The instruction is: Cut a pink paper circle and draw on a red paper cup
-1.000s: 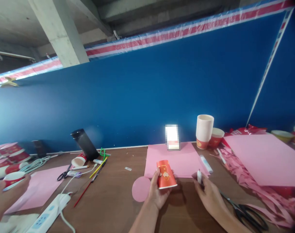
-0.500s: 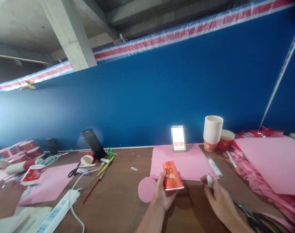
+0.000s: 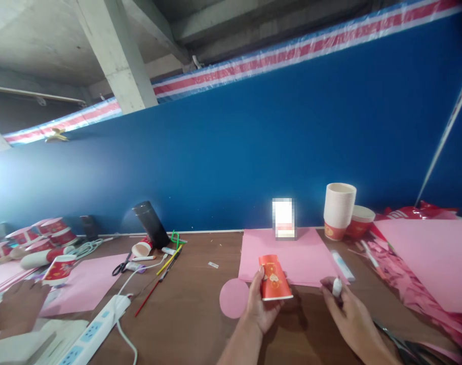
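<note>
A red paper cup with gold print is in my left hand, fingers wrapped around its side. The cup is tilted, its white rim toward me and its narrower end away. My right hand is closed on a small white tube whose pale tip points up; most of it is hidden by the fingers. A pink paper disc lies flat on the table left of my left wrist. Behind both hands are pink sheets, with a white and blue tube at their right edge.
Dark-handled scissors lie beside my right forearm. At the back right stand stacked paper cups, near a large pink sheet and paper scraps. On the left are a white power strip, brushes and another person's hand.
The view has turned slightly left, so everything appears a little further right. Both hands keep their holds, with hardly any movement of the cup or the white tube.
</note>
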Demonstrator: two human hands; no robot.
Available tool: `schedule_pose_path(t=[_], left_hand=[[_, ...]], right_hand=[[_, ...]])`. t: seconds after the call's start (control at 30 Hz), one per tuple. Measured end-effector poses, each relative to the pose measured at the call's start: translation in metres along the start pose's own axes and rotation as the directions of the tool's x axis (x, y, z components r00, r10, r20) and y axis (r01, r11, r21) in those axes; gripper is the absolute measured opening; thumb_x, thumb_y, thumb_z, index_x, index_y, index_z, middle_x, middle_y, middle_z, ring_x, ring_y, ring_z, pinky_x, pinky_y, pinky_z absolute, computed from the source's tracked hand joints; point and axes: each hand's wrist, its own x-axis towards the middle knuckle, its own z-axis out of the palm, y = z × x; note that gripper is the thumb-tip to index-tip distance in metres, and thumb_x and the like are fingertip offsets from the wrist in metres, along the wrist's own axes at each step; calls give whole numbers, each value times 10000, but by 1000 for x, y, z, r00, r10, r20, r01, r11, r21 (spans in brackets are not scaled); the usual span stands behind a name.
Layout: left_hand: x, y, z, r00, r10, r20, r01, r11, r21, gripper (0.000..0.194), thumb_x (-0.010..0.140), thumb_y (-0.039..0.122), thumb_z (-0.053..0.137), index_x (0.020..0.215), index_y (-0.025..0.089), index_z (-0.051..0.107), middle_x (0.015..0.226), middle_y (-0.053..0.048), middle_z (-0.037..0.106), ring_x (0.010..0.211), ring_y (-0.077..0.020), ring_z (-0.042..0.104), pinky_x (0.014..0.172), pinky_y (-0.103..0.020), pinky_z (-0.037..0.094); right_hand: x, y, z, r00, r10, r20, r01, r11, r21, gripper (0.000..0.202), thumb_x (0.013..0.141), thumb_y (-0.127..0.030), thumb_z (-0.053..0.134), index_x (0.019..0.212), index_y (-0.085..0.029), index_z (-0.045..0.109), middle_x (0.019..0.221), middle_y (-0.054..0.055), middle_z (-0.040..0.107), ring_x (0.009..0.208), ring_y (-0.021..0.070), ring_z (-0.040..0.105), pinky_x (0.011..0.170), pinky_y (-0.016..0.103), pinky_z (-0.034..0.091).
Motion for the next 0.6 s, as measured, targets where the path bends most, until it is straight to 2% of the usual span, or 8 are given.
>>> schedule_pose_path(t=[0.27, 0.4, 0.6], left_hand=[[0, 0, 1, 1000, -4, 3, 4, 1000, 7, 506, 729, 460, 626, 1026, 55, 563, 945, -147, 649, 843, -221, 623, 788, -325, 472], [0, -1, -2, 1000, 8, 19, -9, 1000, 17, 516, 739, 469, 611, 1041, 53, 561, 964, -148, 648, 868, -226, 622, 787, -326, 475], [-1, 0, 0, 1000, 14, -5, -14, 1000, 27, 526, 745, 471, 605, 1055, 49, 555, 962, -153, 651, 854, -230, 628, 797, -343, 476]], right_hand=[[-1, 2, -1, 999, -32, 8, 32, 999, -4, 273, 861, -392, 354, 915, -197, 537, 878, 95, 683, 824, 218, 666, 711, 297, 522], [-2, 3, -2, 1000, -8, 29, 8, 1000, -25, 297, 873, -407, 333, 924, -195, 534, 842, 91, 681, 747, 215, 665, 667, 303, 519], [-1, 1, -3, 1000, -17, -17, 16, 1000, -25, 311, 868, -420, 334, 906, -193, 544, 858, 99, 678, 793, 225, 656, 710, 319, 511]])
